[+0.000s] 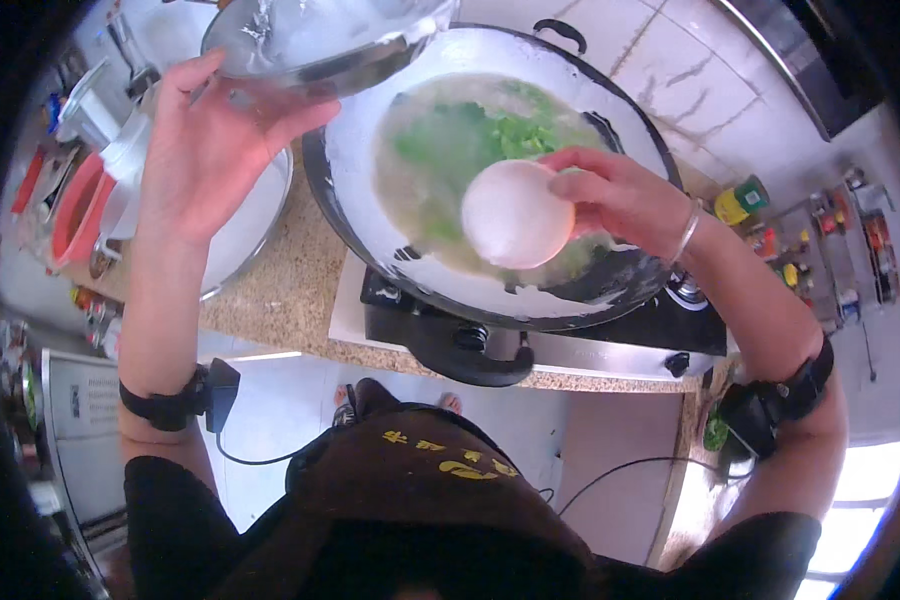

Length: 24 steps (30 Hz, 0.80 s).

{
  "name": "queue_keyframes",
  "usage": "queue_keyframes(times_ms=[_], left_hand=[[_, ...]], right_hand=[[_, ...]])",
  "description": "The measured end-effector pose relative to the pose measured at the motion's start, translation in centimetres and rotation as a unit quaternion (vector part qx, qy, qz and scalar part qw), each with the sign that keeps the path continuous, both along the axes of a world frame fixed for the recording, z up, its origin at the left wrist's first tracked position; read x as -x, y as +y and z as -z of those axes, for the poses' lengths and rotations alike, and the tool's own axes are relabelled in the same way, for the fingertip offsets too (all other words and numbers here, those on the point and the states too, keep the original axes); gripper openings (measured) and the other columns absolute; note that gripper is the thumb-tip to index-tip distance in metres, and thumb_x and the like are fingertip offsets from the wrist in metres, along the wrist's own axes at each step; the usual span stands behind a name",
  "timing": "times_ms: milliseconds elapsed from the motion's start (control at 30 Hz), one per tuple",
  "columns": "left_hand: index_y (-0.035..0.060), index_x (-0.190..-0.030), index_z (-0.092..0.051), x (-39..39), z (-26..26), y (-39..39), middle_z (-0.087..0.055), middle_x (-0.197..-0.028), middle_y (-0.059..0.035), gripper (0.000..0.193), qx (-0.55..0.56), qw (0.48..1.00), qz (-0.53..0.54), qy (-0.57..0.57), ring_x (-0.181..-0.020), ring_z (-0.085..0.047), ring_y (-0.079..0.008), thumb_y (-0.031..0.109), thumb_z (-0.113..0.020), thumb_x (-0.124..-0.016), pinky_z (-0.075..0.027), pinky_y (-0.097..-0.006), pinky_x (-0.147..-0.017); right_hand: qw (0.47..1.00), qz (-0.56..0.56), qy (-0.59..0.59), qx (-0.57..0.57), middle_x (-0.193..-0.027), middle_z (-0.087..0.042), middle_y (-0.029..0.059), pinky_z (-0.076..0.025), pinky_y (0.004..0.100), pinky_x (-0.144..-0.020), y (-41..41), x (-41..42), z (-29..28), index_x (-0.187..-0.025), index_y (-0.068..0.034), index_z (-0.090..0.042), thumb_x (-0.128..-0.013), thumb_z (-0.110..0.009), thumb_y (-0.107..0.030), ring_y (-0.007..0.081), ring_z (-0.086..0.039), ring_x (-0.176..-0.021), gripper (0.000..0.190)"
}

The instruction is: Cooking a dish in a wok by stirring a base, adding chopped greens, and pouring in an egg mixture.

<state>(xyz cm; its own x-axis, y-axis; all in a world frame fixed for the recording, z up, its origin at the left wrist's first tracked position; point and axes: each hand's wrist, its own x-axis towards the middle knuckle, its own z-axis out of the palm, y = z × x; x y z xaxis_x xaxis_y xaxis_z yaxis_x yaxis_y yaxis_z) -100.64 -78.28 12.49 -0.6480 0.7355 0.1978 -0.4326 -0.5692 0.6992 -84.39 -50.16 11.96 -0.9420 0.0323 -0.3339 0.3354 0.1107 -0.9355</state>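
A large black-rimmed wok (pixel 345 225) stands on a gas stove, holding steaming pale liquid and green leaves (pixel 525 133). Over its right half, my right hand (pixel 615 196) grips a small round white bowl (pixel 517 214) by the edge; what the bowl holds cannot be told. My left hand (pixel 221 142), at upper left, holds up a large shiny bowl or lid (pixel 330 56) by its near edge, tilted above the wok's left rim. Whitish wet residue shows on that piece. Below my left hand lies a wide round metal-rimmed vessel (pixel 249 232) with a white inside, partly hidden by my forearm.
The wok's long black handle (pixel 469 364) juts over the counter's front edge. Burner knobs (pixel 676 365) line the stove front. A red plastic basin (pixel 79 206) stands at left. A yellow-green can (pixel 741 201) and a rack of condiments (pixel 825 232) are at right. A tiled wall rises behind.
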Motion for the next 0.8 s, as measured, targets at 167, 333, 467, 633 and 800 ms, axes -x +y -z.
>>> queue_keyframes(times_ms=[167, 333, 467, 633, 800], left_hand=[[-0.0034, -0.094, -0.047, -4.2, 0.0, 1.6, -0.052, -0.095, -0.0179, 0.034, 0.003, 0.995, -0.091, -0.041, -0.101, -0.044, -0.0355, 0.026, -0.048, -0.079, -0.032, -0.051, -0.093], [-0.003, -0.115, -0.035, -6.5, 0.5, 1.2, -0.042, -0.112, -0.0173, 0.047, 0.02, 0.991, -0.129, -0.005, -0.103, -0.041, -0.0329, 0.027, -0.047, -0.08, -0.031, -0.048, -0.094], [-0.0016, -0.116, -0.035, -7.0, 1.0, 1.0, -0.041, -0.115, -0.0159, 0.047, 0.03, 0.992, -0.123, 0.012, -0.103, -0.042, -0.0319, 0.027, -0.046, -0.08, -0.031, -0.0468, -0.094], [-0.0002, -0.119, -0.034, -7.6, 1.2, 0.9, -0.04, -0.119, -0.0162, 0.047, 0.026, 0.989, -0.145, 0.009, -0.106, -0.041, -0.0316, 0.025, -0.045, -0.081, -0.032, -0.0461, -0.094], [0.0046, -0.124, -0.03, -7.8, 1.7, 0.5, -0.035, -0.124, -0.0138, 0.052, 0.039, 0.987, -0.158, -0.003, -0.112, -0.037, -0.031, 0.026, -0.049, -0.079, -0.035, -0.0454, -0.092]], right_hand=[[0.961, -0.26, 0.012, -0.095, -0.085, -0.056, 0.005, -0.044, 0.0227, -0.071, 2.1, 1.1, -0.5, -0.104, -0.004, -0.051, -0.069, -0.064, -0.027, 0.012, -0.053, -0.079, 0.043], [0.905, -0.368, -0.053, -0.208, -0.081, -0.057, 0.0032, -0.042, 0.0213, -0.067, 4.0, 0.2, -4.4, -0.095, -0.005, -0.058, -0.063, -0.066, -0.021, 0.0108, -0.053, -0.076, 0.036], [0.876, -0.395, -0.082, -0.264, -0.08, -0.059, 0.0039, -0.044, 0.0226, -0.068, 7.2, -0.9, -5.3, -0.091, -0.005, -0.06, -0.06, -0.068, -0.01, 0.0115, -0.054, -0.074, 0.032], [0.825, -0.409, -0.063, -0.385, -0.084, -0.059, 0.0036, -0.046, 0.0254, -0.071, 10.1, -1.0, -7.5, -0.09, -0.006, -0.06, -0.059, -0.07, -0.006, 0.013, -0.056, -0.079, 0.033], [0.78, -0.402, -0.029, -0.479, -0.083, -0.056, 0.0046, -0.045, 0.0266, -0.071, 12.3, -0.5, -8.1, -0.089, -0.008, -0.061, -0.053, -0.069, -0.002, 0.0156, -0.055, -0.079, 0.037]])
